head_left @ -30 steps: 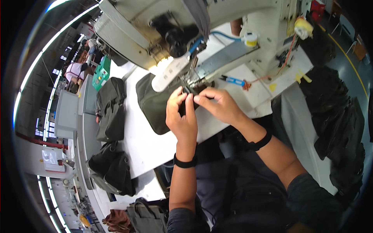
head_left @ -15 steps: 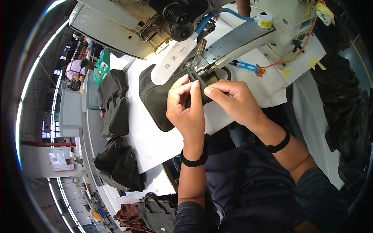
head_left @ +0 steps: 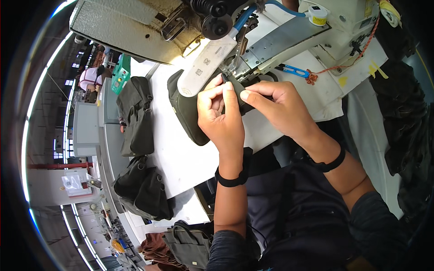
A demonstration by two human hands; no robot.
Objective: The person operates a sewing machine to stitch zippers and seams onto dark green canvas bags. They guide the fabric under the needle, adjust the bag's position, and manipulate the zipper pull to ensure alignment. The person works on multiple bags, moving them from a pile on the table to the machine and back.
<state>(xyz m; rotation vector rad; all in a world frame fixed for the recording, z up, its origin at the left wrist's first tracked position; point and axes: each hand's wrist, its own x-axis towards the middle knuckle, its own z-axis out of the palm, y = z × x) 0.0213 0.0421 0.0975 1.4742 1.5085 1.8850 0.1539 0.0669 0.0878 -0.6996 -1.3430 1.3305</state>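
A dark olive fabric bag (head_left: 184,110) lies on the white table, partly under the sewing machine (head_left: 287,44). My left hand (head_left: 222,110) is closed in a pinch on a narrow dark flap or strap of the bag, close to the needle area. Just to its right, my right hand (head_left: 281,108) pinches the same dark piece between thumb and fingers. A white elongated lamp (head_left: 207,67) reaches over the bag, beside my left fingertips. My hands hide part of the bag, and the exact kind of the pinched piece is unclear.
Blue-handled thread snips (head_left: 294,70) on an orange cord lie by the machine base. Two dark bags (head_left: 138,115) stand along the table's left side. Below them sit a grey-green handbag (head_left: 190,246) and brown cloth (head_left: 160,250). Dark fabric (head_left: 398,117) hangs at the right.
The whole view has shifted slightly, so the machine and table appear a little to the right. Both hands keep their pinch on the bag's dark piece, close to the needle area.
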